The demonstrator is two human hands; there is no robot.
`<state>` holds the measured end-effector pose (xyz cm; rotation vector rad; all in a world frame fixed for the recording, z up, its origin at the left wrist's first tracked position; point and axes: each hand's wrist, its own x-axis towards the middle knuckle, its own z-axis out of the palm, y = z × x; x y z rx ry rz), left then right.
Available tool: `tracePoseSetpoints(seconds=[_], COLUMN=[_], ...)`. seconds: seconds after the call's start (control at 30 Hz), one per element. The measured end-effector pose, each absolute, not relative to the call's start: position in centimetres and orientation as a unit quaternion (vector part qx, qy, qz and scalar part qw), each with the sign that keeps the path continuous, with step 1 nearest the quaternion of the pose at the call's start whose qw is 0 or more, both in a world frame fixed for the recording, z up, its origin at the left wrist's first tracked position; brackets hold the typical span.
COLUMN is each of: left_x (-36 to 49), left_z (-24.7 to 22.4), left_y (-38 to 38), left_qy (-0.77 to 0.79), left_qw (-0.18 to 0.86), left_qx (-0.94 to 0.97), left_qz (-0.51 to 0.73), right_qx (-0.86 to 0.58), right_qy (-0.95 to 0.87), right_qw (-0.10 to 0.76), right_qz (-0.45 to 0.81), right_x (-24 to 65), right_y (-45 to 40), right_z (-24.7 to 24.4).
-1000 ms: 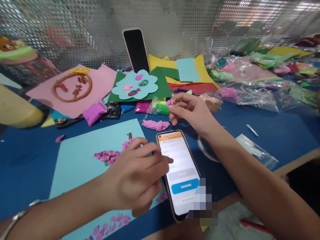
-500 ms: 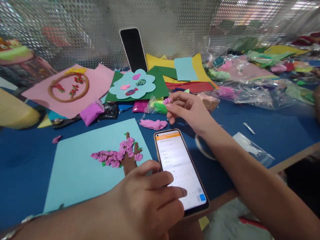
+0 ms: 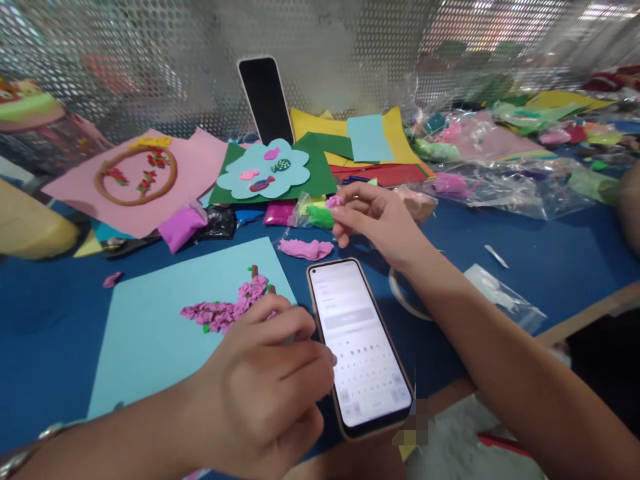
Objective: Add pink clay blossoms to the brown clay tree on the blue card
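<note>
Over the lower left edge of the lit phone (image 3: 361, 327), my left hand (image 3: 270, 387) is curled, its fingertips beside the on-screen keyboard. Whatever those fingers may hold is hidden. Between thumb and fingertips of my right hand (image 3: 375, 220) is a small pink clay flower (image 3: 333, 201), raised above the table. A lump of pink clay (image 3: 305, 249) lies just below it. Left of the phone, a light blue sheet (image 3: 145, 333) bears a clay tree branch with pink blossoms (image 3: 220, 315), partly covered by my left hand.
Behind lie a blue cloud-shaped card (image 3: 295, 159) with clay fish, a pink sheet (image 3: 75, 180) with a brown clay ring, and yellow paper (image 3: 400, 140). A second phone (image 3: 267, 100) leans against the perforated metal panel (image 3: 350, 53). Plastic bags (image 3: 520, 190) spread at right.
My left hand has moved left and up off the phone's keyboard, uncovering more of the screen and covering part of the branch. The screen content has changed. My right hand stays put with the flower.
</note>
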<state>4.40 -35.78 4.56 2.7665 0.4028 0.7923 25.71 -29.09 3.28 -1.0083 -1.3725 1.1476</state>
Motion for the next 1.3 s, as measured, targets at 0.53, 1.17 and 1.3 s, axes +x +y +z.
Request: tracePoseSetpoints(seconds=[0.53, 1.17, 1.3], left_x=[4.71, 4.90, 5.18], left_z=[4.16, 4.07, 4.37], left_y=[-35.78, -35.63, -35.32], left_qy=[0.133, 0.164, 0.244], left_qw=[0.105, 0.130, 0.127], left_qx=[0.956, 0.937, 0.931], left_qz=[0.242, 0.279, 0.238], right_qx=[-0.421, -0.414, -0.414], right_qy=[-0.573, -0.570, -0.573], right_qw=[0.520, 0.525, 0.523], right_qz=[0.474, 0.477, 0.476], right_x=[25.64, 25.59, 25.60], right_y=[-29.15, -29.20, -29.18], right_z=[3.31, 3.38, 3.35])
